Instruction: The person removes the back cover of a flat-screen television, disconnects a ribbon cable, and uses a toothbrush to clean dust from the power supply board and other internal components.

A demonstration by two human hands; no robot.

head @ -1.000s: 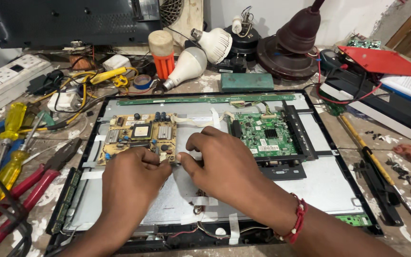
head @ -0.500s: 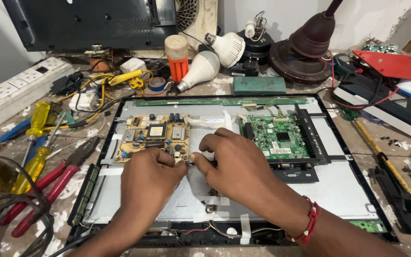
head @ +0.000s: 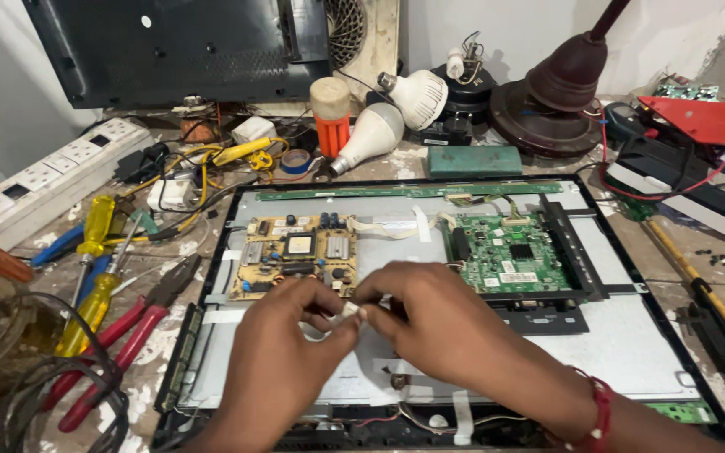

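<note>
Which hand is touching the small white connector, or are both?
Touching, both: the head view shows left hand and right hand pinching the white connector.

Both hands, left (head: 283, 344) and right (head: 430, 323), fingertips pinched together at centre, forearms angled inward from below.

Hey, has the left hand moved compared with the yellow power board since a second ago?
Barely: the left hand remains just below the yellow power board, fingertips meeting the right hand at a small white piece.
</note>
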